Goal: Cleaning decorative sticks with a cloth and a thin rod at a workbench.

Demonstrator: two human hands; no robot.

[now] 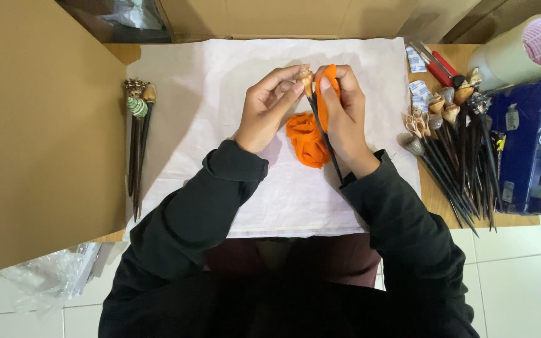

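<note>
both hands (308, 106) raised, fingers (289, 84) pinching hair stick (320, 125)

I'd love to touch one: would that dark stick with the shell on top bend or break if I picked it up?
The stick looks thin, straight and stiff, so probably light. Its shell tip seems the fragile part. Laid on the white sheet, it might roll.
</note>
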